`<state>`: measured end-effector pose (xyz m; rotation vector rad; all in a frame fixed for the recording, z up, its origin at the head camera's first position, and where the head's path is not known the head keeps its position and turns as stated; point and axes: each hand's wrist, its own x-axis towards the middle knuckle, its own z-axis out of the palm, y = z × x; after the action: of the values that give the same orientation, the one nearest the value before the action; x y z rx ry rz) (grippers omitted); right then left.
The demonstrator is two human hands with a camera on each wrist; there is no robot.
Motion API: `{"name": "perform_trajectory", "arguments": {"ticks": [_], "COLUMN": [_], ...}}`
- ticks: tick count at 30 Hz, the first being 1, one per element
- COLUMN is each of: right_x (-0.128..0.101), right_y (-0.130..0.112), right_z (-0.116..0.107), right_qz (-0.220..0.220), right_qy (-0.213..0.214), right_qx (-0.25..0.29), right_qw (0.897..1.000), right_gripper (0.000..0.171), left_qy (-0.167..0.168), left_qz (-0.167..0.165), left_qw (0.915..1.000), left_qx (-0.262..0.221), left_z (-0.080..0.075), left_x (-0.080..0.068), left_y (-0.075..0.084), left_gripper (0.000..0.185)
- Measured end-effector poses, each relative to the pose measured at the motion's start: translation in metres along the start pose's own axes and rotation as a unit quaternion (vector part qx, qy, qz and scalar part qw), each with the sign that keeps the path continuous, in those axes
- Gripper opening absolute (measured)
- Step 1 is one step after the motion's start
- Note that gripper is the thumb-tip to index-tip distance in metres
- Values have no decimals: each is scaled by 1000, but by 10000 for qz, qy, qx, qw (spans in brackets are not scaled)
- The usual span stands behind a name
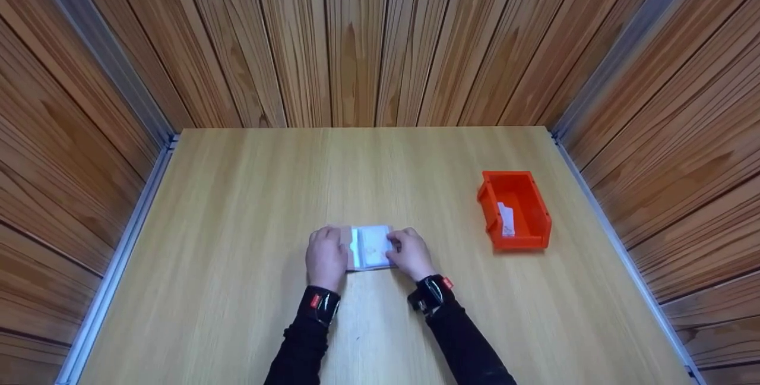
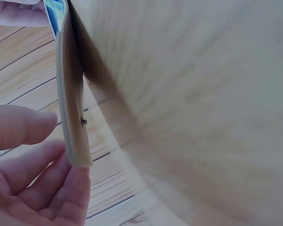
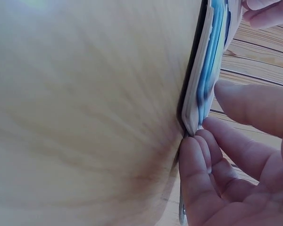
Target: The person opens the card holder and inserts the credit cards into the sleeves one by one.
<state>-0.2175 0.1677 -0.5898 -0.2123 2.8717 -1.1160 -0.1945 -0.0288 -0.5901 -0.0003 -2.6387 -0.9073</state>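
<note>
A small flat white and blue packet lies on the wooden table, near its front middle. A tan card flap stands at the packet's left edge. My left hand holds that flap; in the left wrist view the card sits between my thumb and curled fingers. My right hand grips the packet's right edge. In the right wrist view my fingertips pinch the corner of the white and blue edge, with the thumb beside it.
An orange plastic bin stands on the table to the right, with a small white item inside. Wood-panelled walls close in the table at the back and on both sides, with metal rails along the side edges.
</note>
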Motion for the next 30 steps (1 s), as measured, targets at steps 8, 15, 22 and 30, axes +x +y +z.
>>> {"name": "perform_trajectory", "arguments": {"ticks": [8,15,22,30], "right_x": [-1,-1,-1,0], "right_y": [1,1,0,-3], "right_z": [1,1,1,1], "right_qz": [-185,-331,-324,-143], "right_qy": [59,174,143,113], "right_qx": [-10,-105,-185,-288], "right_qw": [9998,9992,9992,9994], "right_gripper": [35,35,35,33], "left_qy": [31,50,-350,-393], "left_qz": [106,209,32,105], "left_qw": [9999,9996,9988,9987], "left_qx": [46,162,341,292], "left_z": [-2,-2,0,1], "left_x": [0,0,-2,-2], "left_y": [-3,-4,-5,-5], "left_gripper": [14,8,8,12]}}
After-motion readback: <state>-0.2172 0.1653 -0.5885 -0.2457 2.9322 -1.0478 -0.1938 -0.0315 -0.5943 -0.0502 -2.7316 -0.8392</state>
